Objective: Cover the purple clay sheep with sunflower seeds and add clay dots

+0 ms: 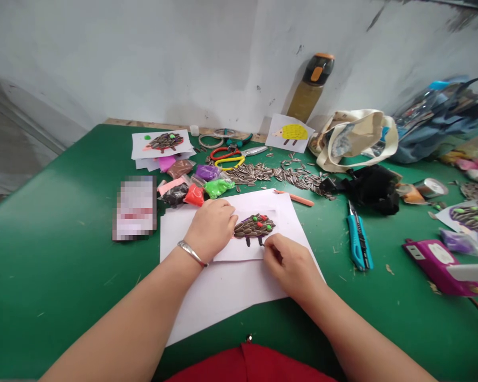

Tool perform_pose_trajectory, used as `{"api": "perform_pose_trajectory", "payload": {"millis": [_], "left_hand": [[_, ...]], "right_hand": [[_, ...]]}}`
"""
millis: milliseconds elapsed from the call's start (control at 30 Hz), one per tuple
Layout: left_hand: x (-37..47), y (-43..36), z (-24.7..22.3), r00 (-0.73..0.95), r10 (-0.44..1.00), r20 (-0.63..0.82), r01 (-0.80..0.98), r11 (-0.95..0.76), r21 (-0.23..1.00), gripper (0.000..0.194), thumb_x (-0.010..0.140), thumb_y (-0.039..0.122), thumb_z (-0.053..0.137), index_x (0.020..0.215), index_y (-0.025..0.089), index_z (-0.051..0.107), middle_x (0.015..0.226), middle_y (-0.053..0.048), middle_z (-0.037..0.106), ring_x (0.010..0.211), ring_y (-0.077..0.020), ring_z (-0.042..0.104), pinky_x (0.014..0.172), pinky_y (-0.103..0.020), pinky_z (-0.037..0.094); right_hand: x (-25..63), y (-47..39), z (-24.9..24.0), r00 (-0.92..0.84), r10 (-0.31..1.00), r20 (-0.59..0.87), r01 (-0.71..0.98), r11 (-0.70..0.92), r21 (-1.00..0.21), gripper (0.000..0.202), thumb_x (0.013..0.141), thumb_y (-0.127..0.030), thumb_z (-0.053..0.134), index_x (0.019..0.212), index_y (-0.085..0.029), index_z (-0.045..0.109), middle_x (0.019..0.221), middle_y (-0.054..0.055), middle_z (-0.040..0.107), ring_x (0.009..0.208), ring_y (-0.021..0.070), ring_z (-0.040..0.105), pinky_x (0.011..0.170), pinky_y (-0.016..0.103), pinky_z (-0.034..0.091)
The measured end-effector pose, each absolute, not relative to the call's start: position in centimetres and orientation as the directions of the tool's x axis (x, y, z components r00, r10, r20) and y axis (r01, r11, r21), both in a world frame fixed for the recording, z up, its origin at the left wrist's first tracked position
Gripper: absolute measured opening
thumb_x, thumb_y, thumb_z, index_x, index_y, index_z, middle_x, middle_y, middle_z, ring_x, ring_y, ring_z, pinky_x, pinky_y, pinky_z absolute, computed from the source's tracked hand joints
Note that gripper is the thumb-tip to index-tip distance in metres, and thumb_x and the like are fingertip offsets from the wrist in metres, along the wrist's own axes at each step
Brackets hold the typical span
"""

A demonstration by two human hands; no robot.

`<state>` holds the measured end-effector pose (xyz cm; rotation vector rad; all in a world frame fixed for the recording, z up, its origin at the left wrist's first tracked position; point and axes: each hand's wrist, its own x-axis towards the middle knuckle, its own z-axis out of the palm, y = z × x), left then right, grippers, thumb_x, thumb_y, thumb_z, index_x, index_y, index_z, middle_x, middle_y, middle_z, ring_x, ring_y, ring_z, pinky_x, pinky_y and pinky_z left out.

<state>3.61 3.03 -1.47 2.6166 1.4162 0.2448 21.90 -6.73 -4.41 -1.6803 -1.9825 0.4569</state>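
Note:
A small white card (239, 255) with a hedgehog picture lies on larger sheets of white paper (207, 297). The hedgehog's body (250, 228) is covered in striped sunflower seeds, dotted with red and green clay balls. Two short black clay legs (248, 242) stick out below it. My left hand (213, 225), a silver bangle at its wrist, presses the card down with bent fingers and hides the hedgehog's front end. At the right-hand black leg, my right hand (289, 260) has its thumb and fingertips pinched together, touching the leg's lower end; its other fingers are curled under.
Bagged coloured clay (219, 187), loose sunflower seeds (258, 173) and scissors (239, 155) lie behind the paper. A teal utility knife (358, 241) and a magenta glue gun (442, 268) are on the right. A bottle (311, 87) leans against the wall near a cloth bag (354, 138).

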Motion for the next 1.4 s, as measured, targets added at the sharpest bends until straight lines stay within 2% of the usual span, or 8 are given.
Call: {"api": "perform_pose_trajectory", "payload": {"millis": [400, 567, 800, 1133, 1400], "left_hand": [[3.55, 3.02, -1.51, 0.535, 0.842, 0.068, 0.816, -0.535, 0.220, 0.027, 0.090, 0.018, 0.046, 0.069, 0.016, 0.061, 0.081, -0.006, 0.062, 0.079, -0.0193, 0.055, 0.073, -0.034, 0.037], [3.57, 3.01, -1.53, 0.534, 0.843, 0.072, 0.815, -0.535, 0.223, 0.027, 0.090, 0.018, 0.046, 0.068, 0.016, 0.061, 0.081, -0.006, 0.062, 0.078, -0.0192, 0.054, 0.072, -0.034, 0.037], [3.53, 3.06, -1.59, 0.535, 0.841, 0.075, 0.815, -0.538, 0.218, 0.027, 0.090, 0.017, 0.045, 0.068, 0.016, 0.061, 0.080, -0.006, 0.062, 0.077, -0.0190, 0.054, 0.072, -0.034, 0.037], [3.49, 3.02, -1.50, 0.538, 0.840, 0.070, 0.811, -0.538, 0.230, 0.027, 0.090, 0.018, 0.045, 0.068, 0.016, 0.062, 0.080, -0.006, 0.062, 0.077, -0.0191, 0.054, 0.072, -0.035, 0.038], [3.50, 3.02, -1.57, 0.543, 0.836, 0.082, 0.806, -0.546, 0.230, 0.027, 0.090, 0.018, 0.044, 0.069, 0.016, 0.062, 0.081, -0.006, 0.062, 0.078, -0.0191, 0.054, 0.072, -0.034, 0.039]], "right_hand": [[21.46, -6.70, -4.72, -0.145, 0.975, 0.165, 0.870, 0.206, -0.448, 0.015, 0.085, -0.016, 0.043, 0.073, -0.019, 0.050, 0.064, -0.001, 0.054, 0.061, 0.0142, 0.049, 0.060, 0.026, 0.032], [21.46, -6.77, -4.65, -0.132, 0.979, 0.152, 0.859, 0.190, -0.476, 0.013, 0.083, -0.017, 0.044, 0.072, -0.019, 0.051, 0.064, -0.001, 0.055, 0.060, 0.0143, 0.050, 0.059, 0.026, 0.032], [21.79, -6.77, -4.39, -0.048, 0.989, 0.141, 0.778, 0.126, -0.615, 0.010, 0.083, -0.020, 0.046, 0.077, -0.020, 0.053, 0.063, -0.002, 0.056, 0.058, 0.0125, 0.050, 0.058, 0.024, 0.035], [21.49, -6.58, -4.41, -0.100, 0.987, 0.127, 0.844, 0.152, -0.514, 0.012, 0.082, -0.017, 0.045, 0.073, -0.020, 0.052, 0.063, -0.001, 0.056, 0.060, 0.0137, 0.051, 0.059, 0.025, 0.034], [21.76, -6.62, -4.17, -0.101, 0.986, 0.135, 0.822, 0.159, -0.547, 0.012, 0.080, -0.017, 0.046, 0.070, -0.020, 0.051, 0.060, -0.002, 0.053, 0.055, 0.0122, 0.048, 0.056, 0.024, 0.033]]}}
